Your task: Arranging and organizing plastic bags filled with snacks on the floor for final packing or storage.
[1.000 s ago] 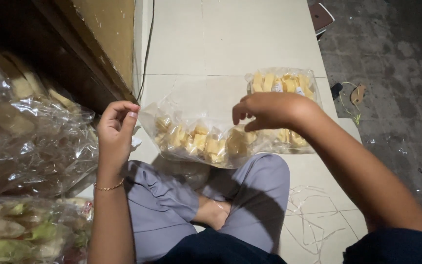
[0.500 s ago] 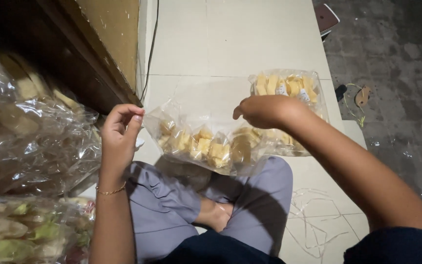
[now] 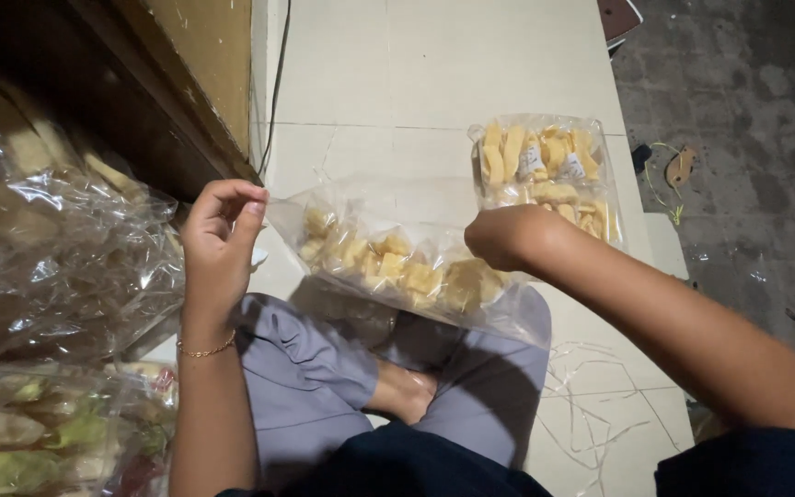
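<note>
Snack bag (image 3: 397, 267) lifted since earlier, long axis left-right; both hands (image 3: 218, 244) (image 3: 503, 235) pinching ends.

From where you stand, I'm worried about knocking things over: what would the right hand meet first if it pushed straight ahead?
The right hand points forward over the floor, so it would likely first meet the filled bag of yellow snacks lying just beyond it, though depth is unclear.
</note>
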